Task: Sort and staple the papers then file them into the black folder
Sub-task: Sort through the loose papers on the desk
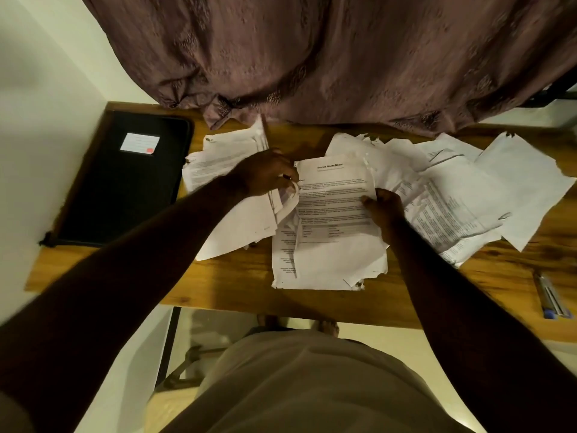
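Printed papers lie scattered over the wooden table (237,285). My left hand (267,173) grips the left edge of a printed report sheet (335,195) in the middle, fingers curled at its curled-up margin. My right hand (385,210) pinches the same sheet at its right edge, thumb on top. Under it lies a middle stack (327,264). A left pile (224,164) sits beneath my left wrist. More loose sheets (468,195) spread to the right. The black folder (125,179), shut, with a white label, lies at the table's left end.
A brown curtain (343,57) hangs over the table's far edge, touching the papers. A stapler-like tool with a blue tip (551,295) lies near the front right edge. A white wall borders the left side. My feet show under the table.
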A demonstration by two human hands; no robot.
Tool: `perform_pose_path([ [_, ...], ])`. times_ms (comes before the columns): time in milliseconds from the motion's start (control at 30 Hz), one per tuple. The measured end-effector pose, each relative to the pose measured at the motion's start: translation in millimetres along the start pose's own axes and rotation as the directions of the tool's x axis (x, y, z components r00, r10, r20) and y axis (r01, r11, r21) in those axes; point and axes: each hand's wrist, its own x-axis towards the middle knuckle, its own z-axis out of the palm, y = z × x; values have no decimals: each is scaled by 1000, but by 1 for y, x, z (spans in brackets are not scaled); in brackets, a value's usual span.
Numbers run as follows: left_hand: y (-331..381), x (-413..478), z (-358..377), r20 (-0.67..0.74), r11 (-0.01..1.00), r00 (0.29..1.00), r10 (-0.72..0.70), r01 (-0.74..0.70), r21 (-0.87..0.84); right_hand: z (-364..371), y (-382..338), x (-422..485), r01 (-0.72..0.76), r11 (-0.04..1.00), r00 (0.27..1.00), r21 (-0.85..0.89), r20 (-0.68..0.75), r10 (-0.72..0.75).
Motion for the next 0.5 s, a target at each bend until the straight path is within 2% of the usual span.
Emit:
perform_pose_path([
  [100,-2,6,-6,-243,995,968,61,-38,97,0,1,-1,6,1000,1000,22,-16,-5],
  [200,1,18,-21,-406,995,912,56,-14,104,-2,-2,-3,-8,997,999,74,-53,12],
  [300,6,30,-38,-433,995,900,44,0,103,-4,-4,-4,7,995,996,100,-88,2],
  [367,13,36,-45,-453,1000,892,8,3,24,-6,-4,-3,11,994,994,104,-112,1],
  [500,19,45,-50,-522,985,837,-165,115,-127,-12,0,-2,25,995,983,96,-183,-7],
])
